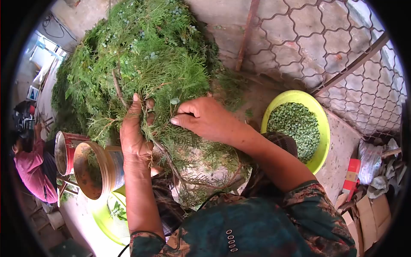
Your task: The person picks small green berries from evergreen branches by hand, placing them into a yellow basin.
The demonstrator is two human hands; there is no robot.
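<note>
My left hand point(136, 130) is wrapped round the woody stem of a leafy evergreen branch point(165, 152), which hangs down over my lap. Thumb and forefinger of my right hand point(207, 118) are pinched together at a sprig of that branch, beside a pale green seed cone point(174, 101). Whatever lies between those fingertips is too small to make out. Behind both hands rises a large heap of evergreen branches point(141, 47), with bluish-green cones among the foliage. To the right, a yellow-green basin point(324, 141) holds many small green cones point(295, 132).
Two buckets point(87, 171) stand at the left, above another yellow-green basin point(100, 218) with some sprigs. A person in a pink top point(36, 171) sits farther left. Wire mesh point(295, 38) leans at the upper right; cardboard point(372, 214) and a red box point(352, 175) lie below.
</note>
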